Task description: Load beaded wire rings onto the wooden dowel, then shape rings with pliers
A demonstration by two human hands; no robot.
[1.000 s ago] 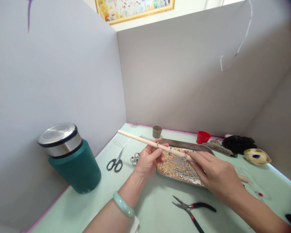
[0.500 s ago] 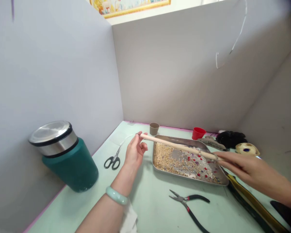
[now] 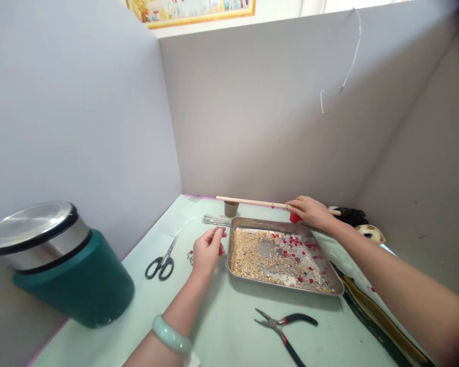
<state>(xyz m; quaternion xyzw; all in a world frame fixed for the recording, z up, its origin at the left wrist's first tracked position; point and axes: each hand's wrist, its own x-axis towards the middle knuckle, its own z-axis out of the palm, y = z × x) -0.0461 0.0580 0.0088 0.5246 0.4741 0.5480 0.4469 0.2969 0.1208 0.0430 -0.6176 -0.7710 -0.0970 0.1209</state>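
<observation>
My right hand is closed round a pale wooden stick, which lies crosswise over the back of a metal tray. Its left end reaches over a small brown cup, and small dark bits hang from it beside my fingers. Left of the tray, my left hand has its thumb and fingertips pinched together; what is between them is too small to make out. Gold, clear and red beads are spread in the tray. A small beaded piece lies beside my left hand.
Black-handled scissors and a large green flask stand or lie to the left. Pliers rest open in front of the tray. Behind it are thin wires and a red cup. Grey partitions enclose the table.
The stick has moved away to the back of the tray with my right hand, and its left end has left my left hand. My left hand stays left of the tray, now pinched.
</observation>
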